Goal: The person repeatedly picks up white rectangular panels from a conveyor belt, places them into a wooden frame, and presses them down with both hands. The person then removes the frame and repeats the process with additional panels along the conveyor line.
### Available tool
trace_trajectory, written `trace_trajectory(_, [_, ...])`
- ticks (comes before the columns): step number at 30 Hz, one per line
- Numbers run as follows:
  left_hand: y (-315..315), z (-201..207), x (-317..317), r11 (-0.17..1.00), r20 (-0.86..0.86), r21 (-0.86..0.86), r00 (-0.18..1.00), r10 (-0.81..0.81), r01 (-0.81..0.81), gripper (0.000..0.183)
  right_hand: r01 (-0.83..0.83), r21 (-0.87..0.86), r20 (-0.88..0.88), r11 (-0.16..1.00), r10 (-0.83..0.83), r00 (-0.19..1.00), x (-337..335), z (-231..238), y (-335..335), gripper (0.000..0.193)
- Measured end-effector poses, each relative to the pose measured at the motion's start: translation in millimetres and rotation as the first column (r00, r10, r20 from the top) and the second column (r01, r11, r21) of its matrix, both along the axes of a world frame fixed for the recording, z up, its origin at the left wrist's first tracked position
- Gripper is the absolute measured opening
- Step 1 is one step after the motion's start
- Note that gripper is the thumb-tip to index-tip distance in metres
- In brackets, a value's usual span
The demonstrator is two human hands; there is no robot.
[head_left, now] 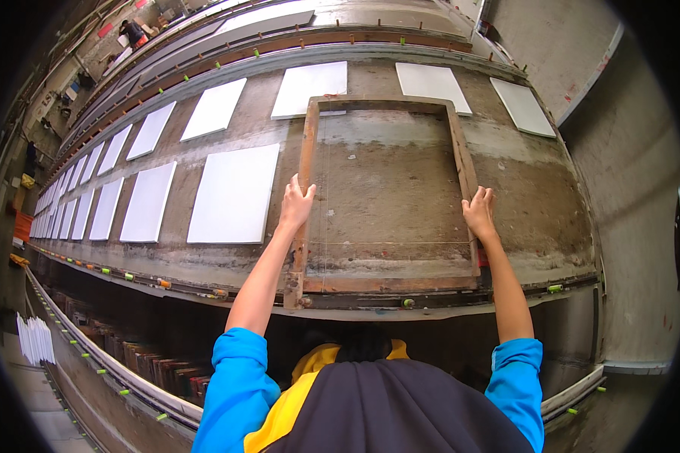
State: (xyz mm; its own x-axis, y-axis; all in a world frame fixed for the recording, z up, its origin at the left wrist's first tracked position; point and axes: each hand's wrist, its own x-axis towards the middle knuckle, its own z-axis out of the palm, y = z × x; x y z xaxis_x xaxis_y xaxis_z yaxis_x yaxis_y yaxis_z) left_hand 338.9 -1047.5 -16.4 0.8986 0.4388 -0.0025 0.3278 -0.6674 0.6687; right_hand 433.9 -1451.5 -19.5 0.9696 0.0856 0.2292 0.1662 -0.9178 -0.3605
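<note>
A large rectangular wooden frame (391,285) rests on the long worktable in front of me, its near bar along the table's front edge. Through its middle the stained table surface shows, with a few thin pale lines; whether a fine mesh spans it I cannot tell. My left hand (298,202) is closed round the left bar, and my right hand (479,211) grips the right bar about level with it. A white rectangular panel (233,195) lies just left of the frame. Beyond the far bar lies another white panel (310,87), which the frame partly overlaps in view.
Several white panels (148,200) run in two rows down the worktable (540,219) to the left. Green and orange clips (555,288) line its edge rails. A wall (635,204) closes the right side. Far off stands another person (134,34). White sheets (35,340) stand stacked at lower left.
</note>
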Motion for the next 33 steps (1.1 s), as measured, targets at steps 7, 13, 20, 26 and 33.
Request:
trace_trajectory(7, [6, -7, -12, 0.958, 0.156, -0.257, 0.984, -0.086, 0.124, 0.07, 0.084, -0.227, -0.035, 0.97, -0.094, 0.995, -14, 39, 44, 0.077])
trace_trajectory(13, [43, 66, -95, 0.766, 0.361, -0.615, 0.93, 0.063, 0.187, 0.054, -0.265, -0.118, 0.141, 0.957, 0.28, 0.95, -30, 107, 195, 0.058])
trace_trajectory(20, [182, 109, -268, 0.701, 0.595, -0.703, 0.439, 0.673, -0.124, 0.04, -0.834, 0.238, 0.069, 0.497, 0.848, 0.525, -128, 136, 439, 0.035])
trace_trajectory(26, [221, 60, -425, 0.42, 0.53, -0.783, -0.139, 0.836, -0.459, 0.034, -0.86, 0.479, 0.163, -0.177, 0.98, -0.111, -330, 124, 615, 0.022])
trace_trajectory(33, [223, -62, -491, 0.243, 0.501, -0.663, -0.178, 0.847, -0.708, 0.024, -0.874, 0.328, -0.129, -0.359, 0.899, -0.418, -463, -47, 661, 0.016])
